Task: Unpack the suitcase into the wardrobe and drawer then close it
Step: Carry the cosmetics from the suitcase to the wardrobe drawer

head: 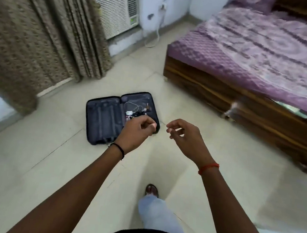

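A patterned brown curtain (35, 37) hangs far left, a window air conditioner (119, 11) beside it; a purple-covered wooden bed (256, 56) stands right.

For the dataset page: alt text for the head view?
A dark fabric suitcase lies open on the pale tiled floor, small items and a white cable in its right half. The left hand and right hand hang loosely curled, holding nothing.
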